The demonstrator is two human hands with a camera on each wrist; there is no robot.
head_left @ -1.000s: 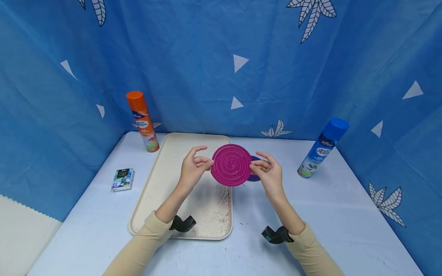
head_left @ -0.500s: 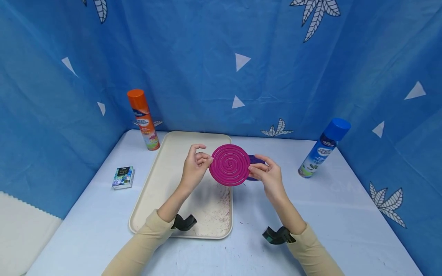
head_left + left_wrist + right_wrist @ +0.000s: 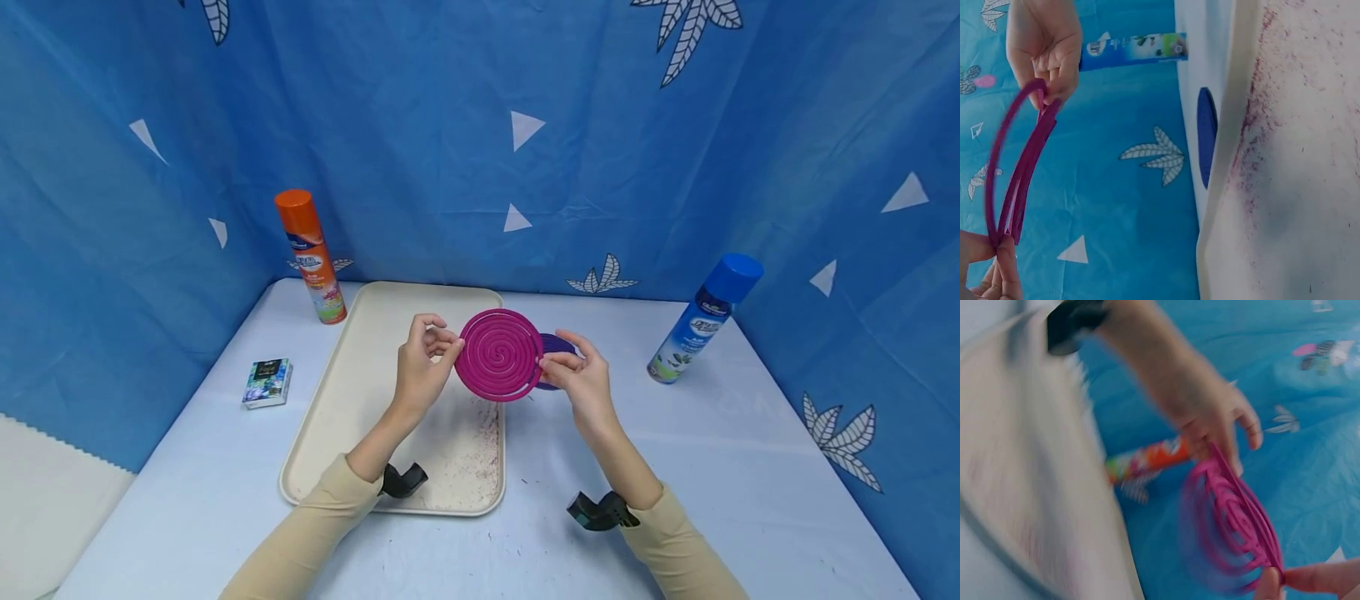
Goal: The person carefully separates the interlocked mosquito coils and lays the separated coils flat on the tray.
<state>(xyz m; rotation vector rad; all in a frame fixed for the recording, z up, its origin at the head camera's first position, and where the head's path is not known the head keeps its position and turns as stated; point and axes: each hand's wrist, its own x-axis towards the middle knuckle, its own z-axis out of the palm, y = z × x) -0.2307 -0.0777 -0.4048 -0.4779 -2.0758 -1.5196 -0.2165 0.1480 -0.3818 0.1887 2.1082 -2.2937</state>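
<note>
Hands: left hand [image 3: 423, 367] pinched by thumb and fingers on the left rim of the magenta coil [image 3: 499, 354]; right hand [image 3: 590, 381] likewise pinched on the opposite rim.
Magenta coil: held in the air above the right edge of the tray [image 3: 337, 417]; outer turn parted from the inner turns, as seen from the left wrist.
Coil handling (judged): probably light, dry and brittle; likely to snap under twist or pull; best grasped at two opposite points of the outer turn, inner turns apt to sag.
Purple coil [image 3: 1207, 137]: lying just beside the tray's right edge.
Tray edge: low raised rim, reddish specks along the right side.
Orange can [image 3: 311, 258]: just left of the tray's far left corner.
Small box [image 3: 267, 383]: near the tray's left edge.
Blue can [image 3: 697, 325]: well right of the tray.
Room for moving: widest over the table [image 3: 720, 467] right of the tray; tightest beyond its far edge, toward the blue backdrop [image 3: 420, 208].
</note>
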